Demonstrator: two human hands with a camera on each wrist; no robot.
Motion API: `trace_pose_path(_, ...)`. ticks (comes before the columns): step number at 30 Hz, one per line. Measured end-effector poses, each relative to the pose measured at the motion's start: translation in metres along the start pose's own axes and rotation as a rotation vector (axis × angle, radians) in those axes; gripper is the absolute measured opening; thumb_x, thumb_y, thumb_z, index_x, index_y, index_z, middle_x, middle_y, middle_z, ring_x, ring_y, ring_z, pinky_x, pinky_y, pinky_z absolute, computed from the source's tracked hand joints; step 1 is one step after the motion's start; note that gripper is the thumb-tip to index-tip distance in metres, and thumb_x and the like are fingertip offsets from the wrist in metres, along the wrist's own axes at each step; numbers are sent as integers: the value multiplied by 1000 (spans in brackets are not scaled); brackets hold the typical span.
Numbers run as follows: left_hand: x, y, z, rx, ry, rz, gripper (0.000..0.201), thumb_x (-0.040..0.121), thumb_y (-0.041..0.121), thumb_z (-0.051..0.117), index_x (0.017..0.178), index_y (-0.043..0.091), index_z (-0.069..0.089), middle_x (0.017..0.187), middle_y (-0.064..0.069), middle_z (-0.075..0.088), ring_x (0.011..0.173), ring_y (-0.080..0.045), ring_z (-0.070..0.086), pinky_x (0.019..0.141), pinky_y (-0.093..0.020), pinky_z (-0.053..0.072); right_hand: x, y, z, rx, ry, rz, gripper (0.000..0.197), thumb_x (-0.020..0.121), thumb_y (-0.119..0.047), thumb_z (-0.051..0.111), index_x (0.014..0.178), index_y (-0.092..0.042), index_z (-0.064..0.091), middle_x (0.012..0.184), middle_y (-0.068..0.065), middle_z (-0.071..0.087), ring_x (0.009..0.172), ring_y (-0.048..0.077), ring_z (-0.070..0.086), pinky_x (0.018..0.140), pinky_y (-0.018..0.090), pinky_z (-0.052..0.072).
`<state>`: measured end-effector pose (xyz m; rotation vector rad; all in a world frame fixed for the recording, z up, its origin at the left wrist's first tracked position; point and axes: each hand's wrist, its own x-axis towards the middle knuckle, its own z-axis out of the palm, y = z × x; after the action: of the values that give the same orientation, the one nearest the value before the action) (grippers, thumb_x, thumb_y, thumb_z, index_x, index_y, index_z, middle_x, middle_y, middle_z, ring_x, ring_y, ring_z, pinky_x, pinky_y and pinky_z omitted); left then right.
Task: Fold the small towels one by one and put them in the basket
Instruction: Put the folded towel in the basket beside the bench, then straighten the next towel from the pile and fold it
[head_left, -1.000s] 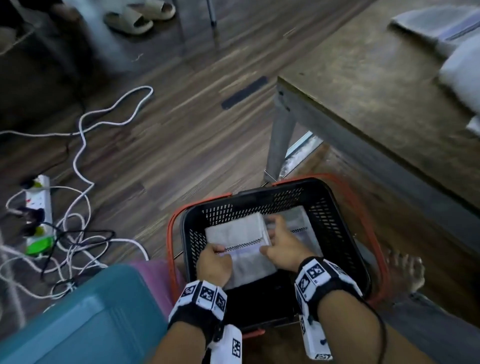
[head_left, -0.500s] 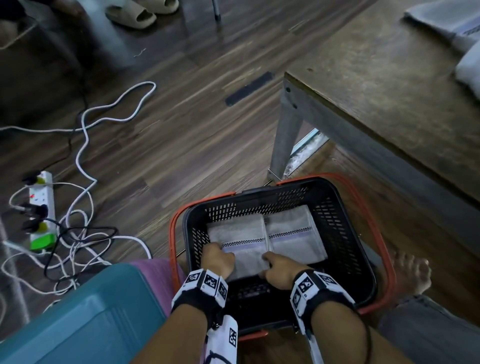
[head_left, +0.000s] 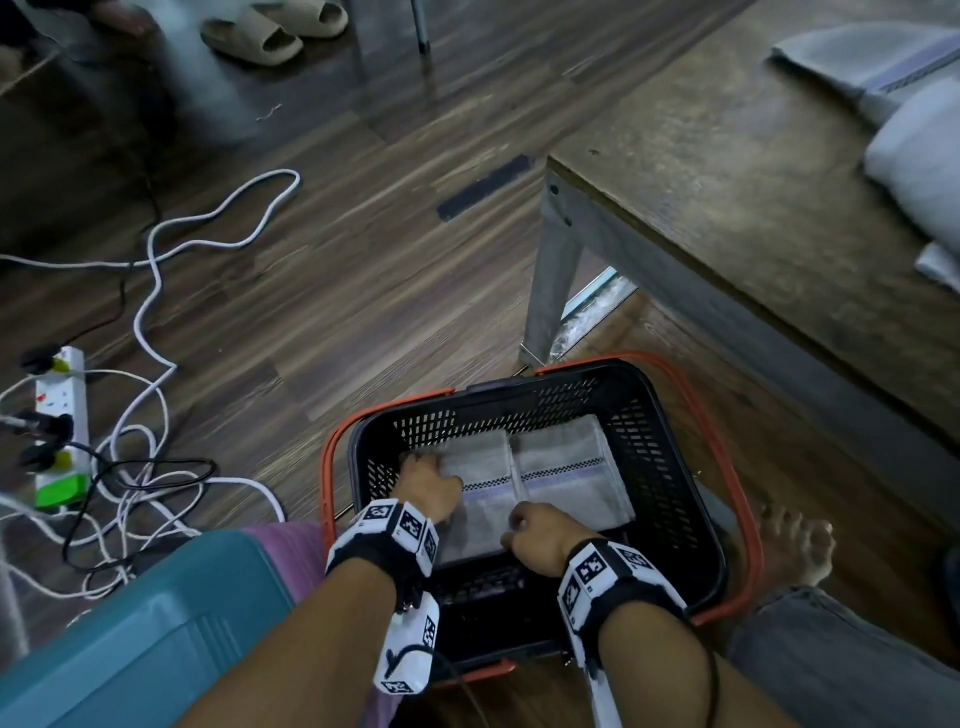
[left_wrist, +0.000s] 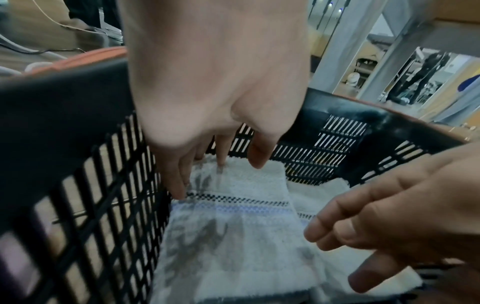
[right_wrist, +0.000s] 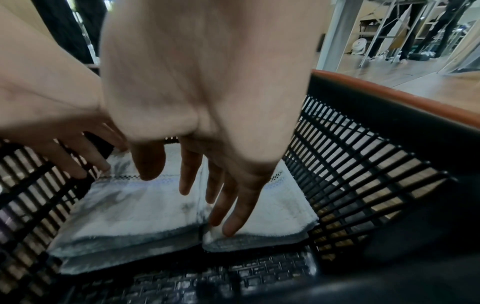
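Hands (head_left: 483, 512) touch folded towels (head_left: 563, 470) — inside basket (head_left: 670, 441).

A second ago the left towel (head_left: 480, 493) lay skewed over the right towel (head_left: 569, 475); now the two lie side by side, edges touching, flat in the basket (head_left: 670, 467). The left hand (head_left: 426, 486) has slid to that towel's far left edge, and the right hand (head_left: 537, 538) has drawn back to the near edge, fingers loose

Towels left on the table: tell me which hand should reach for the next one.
Right. The unfolded towels lie on the table to the person's right, so the right hand is nearer. The left hand is against the basket's far-left wall.
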<state>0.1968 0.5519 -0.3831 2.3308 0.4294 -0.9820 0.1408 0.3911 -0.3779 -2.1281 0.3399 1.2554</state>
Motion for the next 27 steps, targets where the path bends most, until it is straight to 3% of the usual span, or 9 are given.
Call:
trace_pose_path(3, -5, 7, -5, -75, -45, 31, 42, 94, 18, 56, 135, 9, 51, 123, -15, 60, 93, -23, 64, 71, -30, 53, -10, -4, -11, 92, 50, -28, 45, 101, -30, 51, 143, -14, 49, 142, 11, 55, 122, 27, 57, 102, 33, 46)
trace_pose_path(5, -14, 14, -11, -112, -48, 64, 10, 94, 18, 58, 103, 15, 62, 103, -9, 65, 82, -18, 62, 70, -27, 51, -20, -9, -22, 123, 79, -61, 40, 101, -29, 52, 137, -13, 54, 134, 13, 60, 116, 28, 60, 104, 38, 48)
trace_pose_path(7, -29, 25, -19, -113, -52, 139, 18, 94, 14, 57, 77, 19, 60, 88, -5, 63, 81, -19, 59, 75, -34, 51, -36, -16, -34, 117, 108, -98, 33, 102, -26, 51, 128, -10, 61, 124, 13, 64, 116, 31, 62, 101, 39, 50)
trace_pose_path(10, -63, 48, -38, -172, -82, 249, 16, 95, 12, 56, 84, 8, 67, 84, -9, 64, 78, -22, 60, 75, -40, 57, -69, -32, -59, 3, 149, -140, 30, 102, -28, 50, 115, -6, 66, 122, 16, 66, 117, 33, 61, 100, 37, 49)
trace_pose_path(15, -143, 122, -76, -223, 20, 458, 25, 97, 11, 58, 73, 6, 63, 60, -6, 54, 42, -12, 46, 41, -21, 39, -170, -55, -122, -109, 274, -255, 31, 100, -35, 53, 115, -11, 67, 106, 12, 66, 94, 27, 64, 82, 33, 51)
trace_pose_path(19, -220, 208, -94, -303, 80, 750, 24, 95, 7, 56, 71, 6, 61, 53, -1, 53, 47, -13, 44, 45, -22, 36, -295, -53, -194, -153, 566, -486, 31, 103, -42, 50, 107, -17, 68, 114, 10, 71, 93, 21, 64, 88, 37, 53)
trace_pose_path(23, -285, 297, -76, -277, 50, 968, 30, 94, 17, 58, 84, -11, 63, 68, -12, 56, 57, -18, 50, 58, -27, 39, -401, 4, -254, -67, 1006, -468, 26, 102, -32, 54, 104, -12, 71, 100, 6, 75, 88, 21, 67, 91, 44, 53)
trace_pose_path(25, -304, 330, -47, -112, 26, 1066, 30, 93, 17, 58, 88, -13, 63, 70, -4, 58, 60, -10, 53, 53, -22, 38, -429, 52, -263, -3, 1120, -405, 22, 101, -30, 55, 102, -15, 70, 94, 2, 75, 87, 22, 68, 89, 44, 54)
trace_pose_path(27, -312, 350, -9, 214, 13, 1078, 32, 96, 22, 56, 102, -8, 66, 92, -11, 66, 85, -17, 61, 67, -25, 43, -438, 102, -258, 14, 1149, -314, 21, 101, -27, 55, 99, -11, 69, 92, 2, 74, 85, 22, 67, 87, 43, 54)
